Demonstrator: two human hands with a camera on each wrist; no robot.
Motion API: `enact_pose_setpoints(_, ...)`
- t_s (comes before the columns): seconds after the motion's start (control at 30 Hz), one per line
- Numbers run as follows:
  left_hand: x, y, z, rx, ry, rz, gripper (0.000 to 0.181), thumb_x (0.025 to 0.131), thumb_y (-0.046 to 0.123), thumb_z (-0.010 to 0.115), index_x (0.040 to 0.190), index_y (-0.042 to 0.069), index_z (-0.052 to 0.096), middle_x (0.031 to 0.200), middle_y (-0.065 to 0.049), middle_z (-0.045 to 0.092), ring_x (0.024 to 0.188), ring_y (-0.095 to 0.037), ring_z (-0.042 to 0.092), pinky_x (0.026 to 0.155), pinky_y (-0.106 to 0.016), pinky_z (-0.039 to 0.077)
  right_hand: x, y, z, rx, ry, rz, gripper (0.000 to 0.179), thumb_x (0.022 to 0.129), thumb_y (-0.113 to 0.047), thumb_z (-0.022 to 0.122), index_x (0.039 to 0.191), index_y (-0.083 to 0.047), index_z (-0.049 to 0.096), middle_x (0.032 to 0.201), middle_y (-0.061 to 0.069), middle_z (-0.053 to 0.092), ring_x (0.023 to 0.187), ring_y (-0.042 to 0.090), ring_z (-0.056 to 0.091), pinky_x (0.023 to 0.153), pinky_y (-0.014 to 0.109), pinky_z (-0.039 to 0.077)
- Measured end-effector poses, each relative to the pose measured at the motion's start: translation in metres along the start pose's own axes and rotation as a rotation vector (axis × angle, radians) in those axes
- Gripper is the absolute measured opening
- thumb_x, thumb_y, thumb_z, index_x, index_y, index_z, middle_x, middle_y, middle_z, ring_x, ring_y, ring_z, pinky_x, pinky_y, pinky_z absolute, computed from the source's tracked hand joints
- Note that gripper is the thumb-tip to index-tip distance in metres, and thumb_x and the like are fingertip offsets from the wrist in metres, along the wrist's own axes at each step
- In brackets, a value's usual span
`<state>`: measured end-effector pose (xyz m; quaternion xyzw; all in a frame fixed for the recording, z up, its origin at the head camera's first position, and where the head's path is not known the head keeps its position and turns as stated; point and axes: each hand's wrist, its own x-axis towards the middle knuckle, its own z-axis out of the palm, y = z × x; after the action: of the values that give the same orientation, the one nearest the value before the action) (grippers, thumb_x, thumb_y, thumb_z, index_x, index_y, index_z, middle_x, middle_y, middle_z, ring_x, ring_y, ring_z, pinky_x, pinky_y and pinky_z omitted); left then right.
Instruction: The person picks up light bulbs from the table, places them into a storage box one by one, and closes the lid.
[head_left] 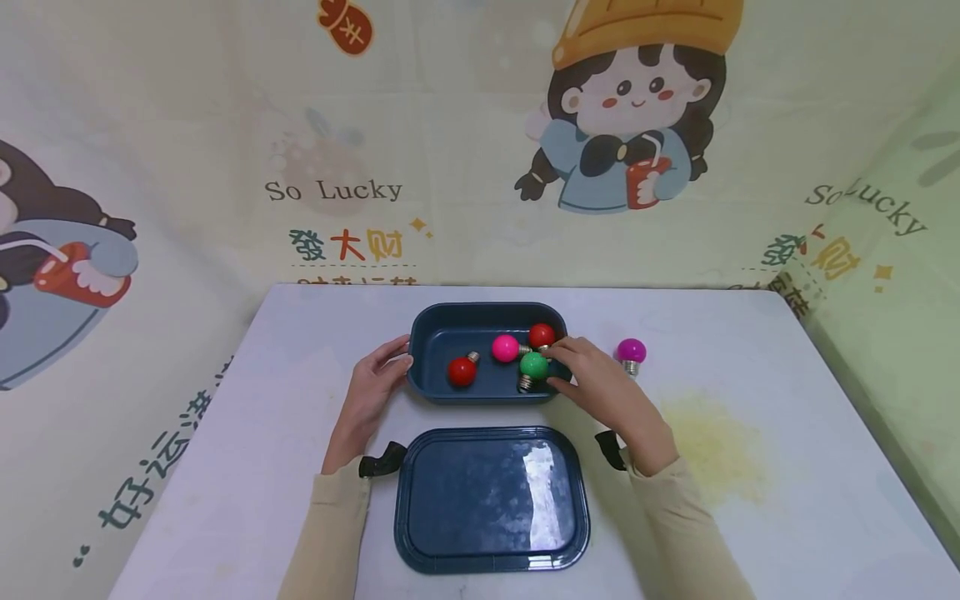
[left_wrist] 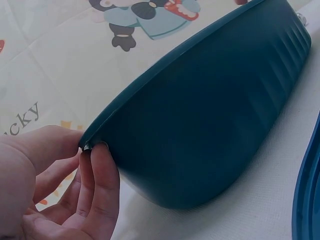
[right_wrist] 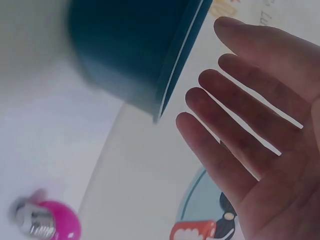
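A dark blue plastic box point(head_left: 435, 337) stands on the table with several coloured light bulbs lying in it. My left hand point(head_left: 371, 383) pinches its left rim, the thumb above and fingertips beneath, as the left wrist view shows. Over the box's right end is my right hand point(head_left: 603, 387), its fingers extended and apart with nothing between them in the right wrist view. Nearest to it are a green bulb point(head_left: 533, 364) and a red bulb point(head_left: 542, 335). A pink bulb point(head_left: 505, 348) and another red bulb point(head_left: 462, 372) lie further left inside.
In front of the box lies a dark blue lid point(head_left: 480, 508), flat on the white table point(head_left: 225, 500). A magenta bulb point(head_left: 631, 350) sits on the tabletop to the right of the box. Behind the table hangs a printed cloth point(head_left: 465, 150).
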<state>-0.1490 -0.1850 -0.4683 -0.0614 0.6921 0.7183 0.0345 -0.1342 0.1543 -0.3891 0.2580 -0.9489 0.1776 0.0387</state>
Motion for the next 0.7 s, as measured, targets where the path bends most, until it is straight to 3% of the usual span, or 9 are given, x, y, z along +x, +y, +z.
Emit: enact_pose_setpoints(0.7, -0.002, 0.001, -0.001, 0.012, -0.011, 0.009, 0.049, 0.097, 0.024, 0.066, 0.143, 0.012, 0.054, 0.138, -0.011, 0.055, 0.110, -0.015, 0.062, 0.085, -0.018, 0.053, -0.040, 0.034, -0.008, -0.062, -0.071, 0.118, 0.045, 0.083, -0.016, 0.082, 0.122, -0.001, 0.066, 0.117, 0.017, 0.066, 0.111, 0.034, 0.062, 0.093, 0.049, 0.054)
